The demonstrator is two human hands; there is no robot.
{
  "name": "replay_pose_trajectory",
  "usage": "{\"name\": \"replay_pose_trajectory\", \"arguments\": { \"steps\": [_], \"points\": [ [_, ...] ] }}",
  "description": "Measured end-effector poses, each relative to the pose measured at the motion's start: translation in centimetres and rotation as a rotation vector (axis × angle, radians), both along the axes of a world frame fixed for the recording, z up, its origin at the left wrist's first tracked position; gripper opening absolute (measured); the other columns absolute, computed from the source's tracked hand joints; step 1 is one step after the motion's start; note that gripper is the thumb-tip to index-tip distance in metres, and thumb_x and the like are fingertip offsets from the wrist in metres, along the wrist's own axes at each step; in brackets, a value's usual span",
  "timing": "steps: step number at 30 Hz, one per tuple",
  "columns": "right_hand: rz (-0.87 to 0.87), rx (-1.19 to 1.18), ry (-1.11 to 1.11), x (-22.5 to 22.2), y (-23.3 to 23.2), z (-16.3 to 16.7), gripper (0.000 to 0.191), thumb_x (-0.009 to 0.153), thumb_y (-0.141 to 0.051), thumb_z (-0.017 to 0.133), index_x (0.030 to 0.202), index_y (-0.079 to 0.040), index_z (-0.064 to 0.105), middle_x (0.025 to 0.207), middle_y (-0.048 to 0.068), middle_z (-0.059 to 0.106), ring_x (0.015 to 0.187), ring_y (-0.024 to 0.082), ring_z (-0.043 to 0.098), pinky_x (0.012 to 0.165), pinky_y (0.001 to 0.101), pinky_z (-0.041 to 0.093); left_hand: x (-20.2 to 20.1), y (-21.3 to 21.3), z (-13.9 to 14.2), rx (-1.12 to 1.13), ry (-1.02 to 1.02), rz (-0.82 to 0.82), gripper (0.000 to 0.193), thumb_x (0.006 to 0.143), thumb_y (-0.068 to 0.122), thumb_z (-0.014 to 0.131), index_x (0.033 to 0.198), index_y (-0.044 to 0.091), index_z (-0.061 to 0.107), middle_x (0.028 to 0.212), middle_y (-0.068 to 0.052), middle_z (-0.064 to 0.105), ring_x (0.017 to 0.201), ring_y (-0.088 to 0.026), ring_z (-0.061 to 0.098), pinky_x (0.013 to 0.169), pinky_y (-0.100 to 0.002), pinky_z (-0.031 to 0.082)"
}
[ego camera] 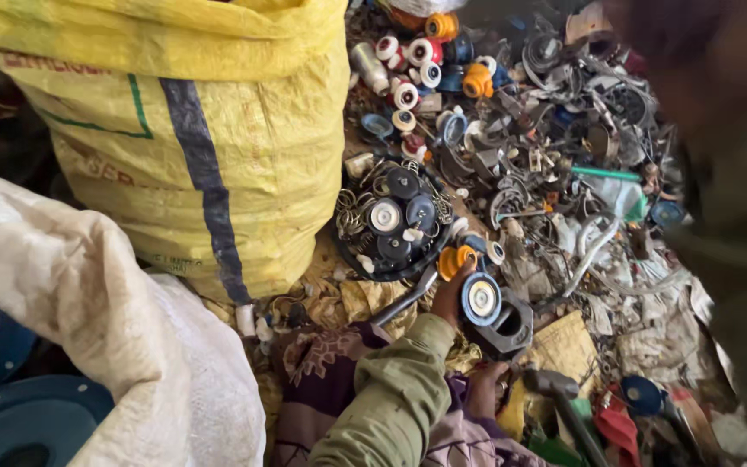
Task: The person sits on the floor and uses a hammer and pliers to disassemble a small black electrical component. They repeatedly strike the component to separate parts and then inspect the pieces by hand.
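My left hand [450, 294], in an olive-green sleeve, reaches forward and grips the left edge of a blue round disc with a white centre [482, 299]. The disc sits against a grey metal housing [513, 327] on the ground. An orange plastic piece [455, 259] lies just above my fingers, and a grey metal rod [404, 300] runs past my wrist. My right hand [486, 387] is low by my lap, next to the head of a hammer [548, 381]. The hammer's handle points away from it, and its fingers are partly hidden.
A large yellow woven sack [192, 130] stands at the left, with a white sack [88, 303] in front. A black bowl [393, 266] holds round parts and springs. Scrap metal [555, 138] and red-white spools [404, 65] cover the ground. Blue drums [10, 406] sit lower left.
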State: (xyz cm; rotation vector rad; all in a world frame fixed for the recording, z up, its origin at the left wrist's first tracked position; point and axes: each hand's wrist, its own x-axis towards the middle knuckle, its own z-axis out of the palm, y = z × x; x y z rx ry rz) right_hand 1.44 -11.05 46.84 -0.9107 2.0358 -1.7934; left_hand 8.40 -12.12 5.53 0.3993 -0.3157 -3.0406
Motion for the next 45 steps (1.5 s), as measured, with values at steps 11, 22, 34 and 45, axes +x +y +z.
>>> {"name": "replay_pose_trajectory", "arguments": {
  "steps": [11,22,34,45],
  "points": [
    [-0.43,0.488,0.23,14.5,9.4,-11.2,0.032,0.1,-0.019,0.075,0.117,0.006,0.063,0.1,0.019,0.063,0.09,0.021,0.063,0.078,0.0358,0.056,2.2,0.3,0.1,0.154,0.104,0.047,0.045,0.096,0.051,0.065,0.111,0.009,0.073,0.099,-0.003,0.077,0.088,-0.016,0.073,0.083,-0.032,0.059],
    [-0.456,0.312,-0.069,23.9,29.0,-21.1,0.028,0.09,-0.019,0.073,0.109,0.002,0.072,0.087,0.008,0.078,0.073,0.013,0.073,0.066,0.0274,0.057,8.7,9.3,6.3,0.123,0.168,0.143,0.045,0.103,0.051,0.058,0.093,0.008,0.068,0.085,-0.005,0.072,0.078,-0.019,0.071,0.076,-0.034,0.06],
    [-0.401,0.483,-0.078,23.2,22.9,-24.2,0.021,0.088,-0.019,0.078,0.091,0.001,0.072,0.067,0.005,0.07,0.054,0.01,0.064,0.049,0.0252,0.052,13.0,11.6,1.5,-0.346,0.107,0.123,0.058,0.104,0.054,0.049,0.09,0.003,0.072,0.082,-0.004,0.072,0.072,-0.013,0.066,0.069,-0.03,0.054],
    [-0.395,0.176,-0.229,18.9,20.8,-29.0,0.018,0.091,-0.011,0.077,0.097,0.005,0.072,0.078,0.006,0.072,0.062,0.01,0.064,0.056,0.0234,0.051,10.9,8.7,3.4,-0.322,0.137,0.178,0.047,0.104,0.043,0.055,0.095,0.001,0.073,0.084,-0.005,0.071,0.074,-0.013,0.065,0.071,-0.028,0.053]
  ]
}}
